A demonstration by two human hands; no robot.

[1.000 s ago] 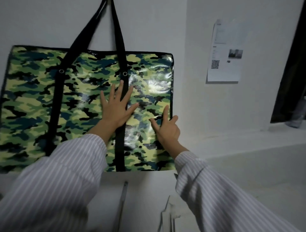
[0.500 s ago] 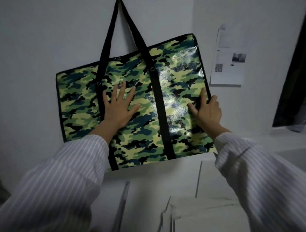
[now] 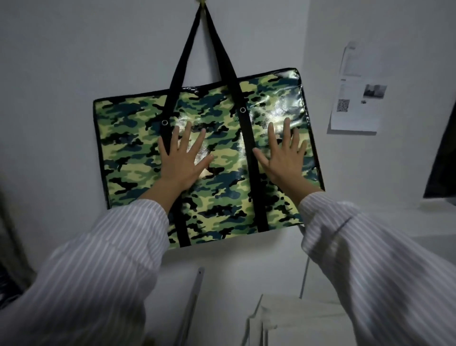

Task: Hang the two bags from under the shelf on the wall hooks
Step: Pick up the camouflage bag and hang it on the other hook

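Note:
A flat camouflage bag (image 3: 222, 173) with black straps hangs on the white wall. Its two handles meet at a small yellowish hook (image 3: 202, 3) at the top edge of the view. The bag hangs tilted, its right side higher. My left hand (image 3: 183, 160) lies flat on the bag's left half with fingers spread. Flat on the right half, just right of the right strap, rests my right hand (image 3: 283, 158), also spread. Neither hand grips anything. Only one bag is in view.
A printed paper sheet (image 3: 357, 91) with a QR code is stuck on the wall to the right. A white ledge (image 3: 431, 217) runs along the right. White boards or furniture tops (image 3: 283, 318) lie below the bag. A dark opening (image 3: 444, 158) is at the far right.
The view has tilted up, showing the hook. My right hand left the bag's right edge and now lies flat on its front. The left hand stays pressed on the bag.

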